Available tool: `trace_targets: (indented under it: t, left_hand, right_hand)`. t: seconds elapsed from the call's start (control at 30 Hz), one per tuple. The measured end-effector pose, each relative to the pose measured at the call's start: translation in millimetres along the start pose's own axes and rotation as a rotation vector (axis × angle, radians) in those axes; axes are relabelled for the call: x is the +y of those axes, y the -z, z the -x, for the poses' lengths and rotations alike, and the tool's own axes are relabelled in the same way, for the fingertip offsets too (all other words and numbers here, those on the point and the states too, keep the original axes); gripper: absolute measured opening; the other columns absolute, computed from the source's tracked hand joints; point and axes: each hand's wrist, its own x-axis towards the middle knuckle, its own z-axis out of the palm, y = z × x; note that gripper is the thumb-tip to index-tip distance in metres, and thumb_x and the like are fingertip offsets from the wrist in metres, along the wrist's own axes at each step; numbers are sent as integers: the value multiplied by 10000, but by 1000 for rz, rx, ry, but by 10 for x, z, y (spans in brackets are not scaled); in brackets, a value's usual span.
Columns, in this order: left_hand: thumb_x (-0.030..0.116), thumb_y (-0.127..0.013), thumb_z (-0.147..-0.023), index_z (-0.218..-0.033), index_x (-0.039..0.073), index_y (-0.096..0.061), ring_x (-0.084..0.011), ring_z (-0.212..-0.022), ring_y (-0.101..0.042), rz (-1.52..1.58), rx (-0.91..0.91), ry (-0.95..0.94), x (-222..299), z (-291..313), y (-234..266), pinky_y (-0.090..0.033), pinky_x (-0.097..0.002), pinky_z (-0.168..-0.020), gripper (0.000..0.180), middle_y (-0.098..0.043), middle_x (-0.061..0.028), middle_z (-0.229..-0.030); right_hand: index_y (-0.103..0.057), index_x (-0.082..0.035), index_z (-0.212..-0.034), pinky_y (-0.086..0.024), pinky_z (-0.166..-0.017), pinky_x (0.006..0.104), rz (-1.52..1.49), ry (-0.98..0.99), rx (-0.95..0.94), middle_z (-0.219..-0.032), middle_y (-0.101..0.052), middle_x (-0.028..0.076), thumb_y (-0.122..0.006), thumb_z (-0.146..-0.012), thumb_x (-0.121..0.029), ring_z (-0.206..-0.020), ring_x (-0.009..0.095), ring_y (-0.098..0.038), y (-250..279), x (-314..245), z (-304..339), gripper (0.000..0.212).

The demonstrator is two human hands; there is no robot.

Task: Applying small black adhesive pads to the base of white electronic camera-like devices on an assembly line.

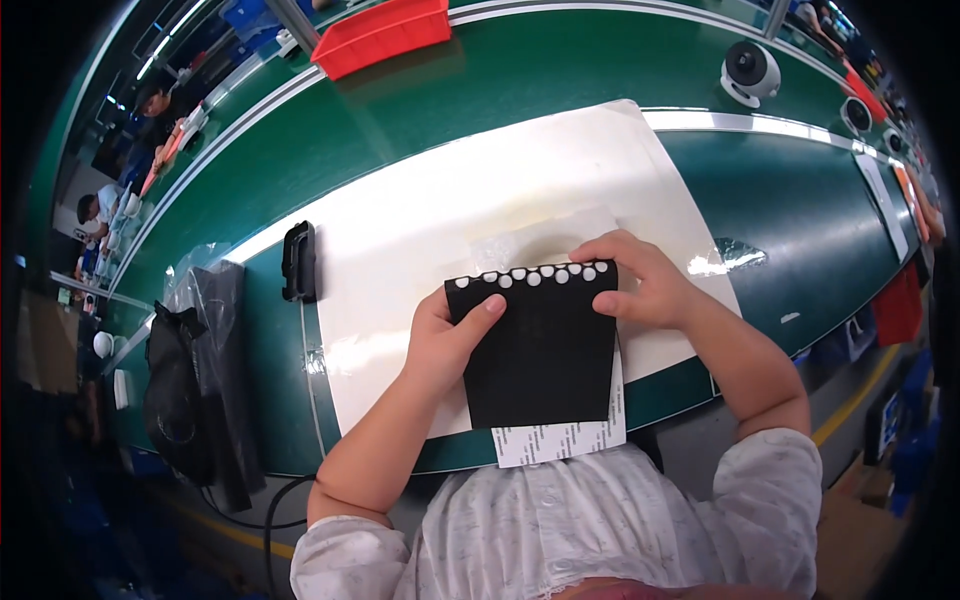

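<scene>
Between both hands is a black foam-like sheet with rows of white round dots along its far edge. My left hand grips its left edge, thumb lying on top near the dots. At the far right corner, my right hand holds the sheet with the thumb on top and fingers curled over the far edge. A white printed backing paper sticks out below the sheet's near edge, over my lap. Behind the sheet, a translucent wrinkled film lies on the white work mat.
Left of the mat lies a black plastic frame. Black items in clear plastic rest at the bench's left end. A red bin stands at the back, a round white camera-like device at the back right. People work in the distance.
</scene>
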Motion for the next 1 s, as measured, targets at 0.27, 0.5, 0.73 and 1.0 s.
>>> trace_targets:
  t: [0.27,0.5,0.73,1.0]
  left_hand:
    - [134,-604,-777,-929,-9,-554,-113,-765,-553,11,-55,-30,48,45,-15,-449,-245,-681,215,-599,-61,-858]
    - [126,-597,-780,-946,-14,-541,-119,-785,-552,25,-67,-52,38,59,13,-448,-250,-698,225,-593,-65,-872]
    - [128,-598,-781,-947,-13,-540,-122,-786,-555,25,-76,-49,63,75,8,-455,-251,-686,226,-593,-68,-872]
    - [133,-606,-778,-948,-13,-540,-120,-793,-552,-19,-90,-97,7,33,36,-450,-251,-700,234,-592,-64,-875]
  right_hand:
    - [-498,-114,-1111,-313,-910,340,-22,-33,0,-1093,-515,66,-610,-727,-297,-1032,236,-417,-44,-36,49,440]
    - [-499,-72,-1098,-332,-888,330,26,-19,-4,-1059,-505,102,-624,-714,-298,-1019,233,-446,-60,-53,48,463]
    - [-491,-95,-1118,-327,-899,341,65,-34,-14,-1078,-500,99,-633,-705,-296,-1030,244,-437,-56,-66,48,480]
    - [-491,-98,-1123,-331,-895,343,58,-57,-34,-1073,-504,95,-636,-703,-287,-1019,250,-439,-34,-80,51,483]
